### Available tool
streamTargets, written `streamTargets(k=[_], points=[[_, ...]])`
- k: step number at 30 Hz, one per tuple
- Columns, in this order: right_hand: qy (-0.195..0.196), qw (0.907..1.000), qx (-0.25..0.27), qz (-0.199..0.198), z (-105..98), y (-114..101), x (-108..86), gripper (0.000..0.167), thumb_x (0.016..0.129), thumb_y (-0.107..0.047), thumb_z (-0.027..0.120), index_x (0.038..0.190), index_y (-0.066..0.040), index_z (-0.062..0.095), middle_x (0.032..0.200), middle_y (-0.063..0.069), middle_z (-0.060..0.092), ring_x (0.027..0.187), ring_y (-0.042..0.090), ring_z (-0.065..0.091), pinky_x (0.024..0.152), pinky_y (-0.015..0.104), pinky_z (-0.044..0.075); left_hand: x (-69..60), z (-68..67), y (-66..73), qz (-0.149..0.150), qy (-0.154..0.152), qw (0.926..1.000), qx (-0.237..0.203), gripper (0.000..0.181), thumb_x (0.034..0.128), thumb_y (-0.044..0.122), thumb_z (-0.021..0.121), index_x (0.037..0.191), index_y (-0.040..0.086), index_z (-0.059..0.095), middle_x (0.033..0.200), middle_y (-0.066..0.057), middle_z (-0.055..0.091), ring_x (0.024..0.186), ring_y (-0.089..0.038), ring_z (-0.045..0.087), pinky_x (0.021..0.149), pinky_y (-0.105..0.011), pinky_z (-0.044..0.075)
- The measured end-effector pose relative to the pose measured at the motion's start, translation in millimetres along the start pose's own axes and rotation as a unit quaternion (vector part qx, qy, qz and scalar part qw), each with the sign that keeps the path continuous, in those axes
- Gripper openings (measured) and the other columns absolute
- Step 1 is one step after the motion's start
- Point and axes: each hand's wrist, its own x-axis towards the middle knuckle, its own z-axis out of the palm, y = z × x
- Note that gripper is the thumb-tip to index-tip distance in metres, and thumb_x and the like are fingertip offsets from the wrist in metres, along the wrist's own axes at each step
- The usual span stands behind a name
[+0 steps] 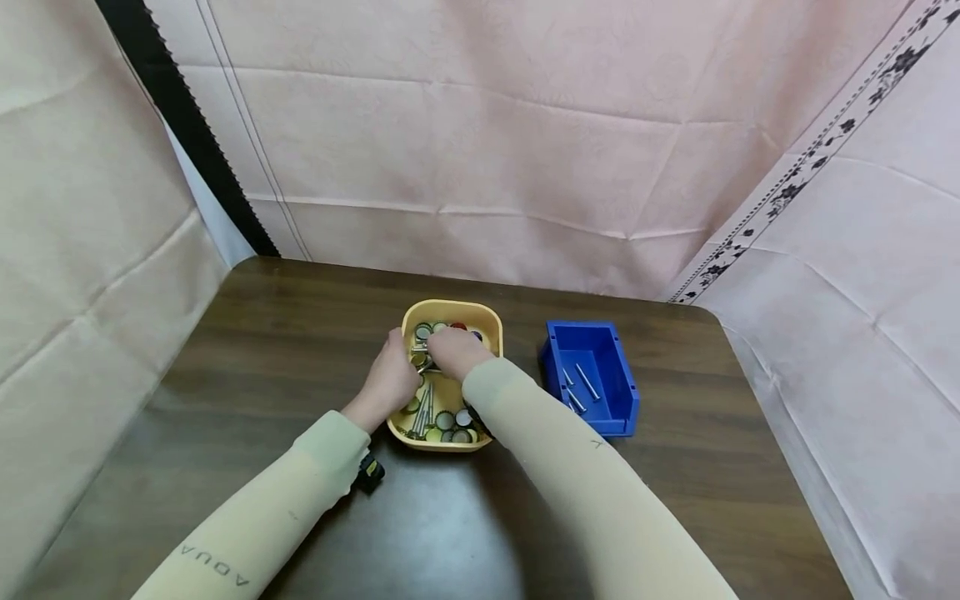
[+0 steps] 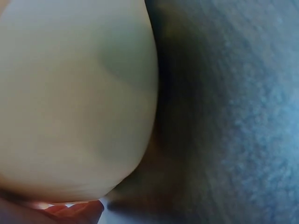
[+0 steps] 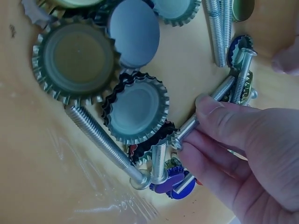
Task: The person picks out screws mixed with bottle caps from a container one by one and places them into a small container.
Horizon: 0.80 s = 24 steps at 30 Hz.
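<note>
A yellow tub (image 1: pixel 492 321) on the table holds bottle caps (image 1: pixel 444 420) mixed with metal bolts (image 1: pixel 424 408). Inside it, my right hand (image 1: pixel 456 352) pinches a silver bolt (image 3: pixel 188 126) between thumb and fingers. Around that bolt in the right wrist view lie crimped caps (image 3: pixel 77 60) and a longer bolt (image 3: pixel 105 142). My left hand (image 1: pixel 392 377) is at the tub's left rim; its fingers are mostly hidden. Only blurred skin and a reddish fingertip show in the left wrist view, so its hold is unclear.
To the right of the tub stands a blue bin (image 1: pixel 618 367) with several bolts (image 1: pixel 587 382) in it. The brown wooden table (image 1: pixel 315 308) is bordered by hanging pale cloth (image 1: pixel 487 167) at the back and sides.
</note>
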Motion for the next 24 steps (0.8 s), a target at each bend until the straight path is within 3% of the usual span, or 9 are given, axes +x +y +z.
streamTargets(k=[5,12,24], points=[[-0.002,1.0,-0.002,0.008,3,-1,5.1,0.013,0.097,-0.011,0.056,0.092,-0.014,0.067,0.101,0.004,0.067,0.084,0.015,0.06,0.072,0.035,0.051,-0.1,-2.7,0.3,-0.007,-0.003,1.0,0.002,0.08,0.078,-0.01,0.053,0.147,-0.001,0.014,0.134,-0.023,0.042,0.105,-0.032,0.051,0.081,-0.044,0.047],[0.001,1.0,-0.005,0.006,4,4,1.9,0.008,0.094,-0.012,0.06,0.092,-0.014,0.068,0.098,0.004,0.068,0.083,0.016,0.061,0.071,0.034,0.052,-1.2,2.0,5.6,0.006,0.003,0.9999,0.01,0.082,0.0742,-0.013,0.056,0.145,-0.003,0.016,0.133,-0.025,0.041,0.109,-0.034,0.05,0.087,-0.045,0.046],[-0.025,0.9996,0.01,-0.006,-2,-1,-5.4,0.018,0.101,-0.013,0.048,0.104,-0.013,0.066,0.103,0.005,0.066,0.086,0.015,0.059,0.077,0.032,0.049,-0.1,0.3,6.3,-0.018,0.005,0.9987,0.047,0.083,0.079,-0.008,0.059,0.146,-0.001,0.011,0.129,-0.028,0.048,0.111,-0.035,0.054,0.087,-0.045,0.048]])
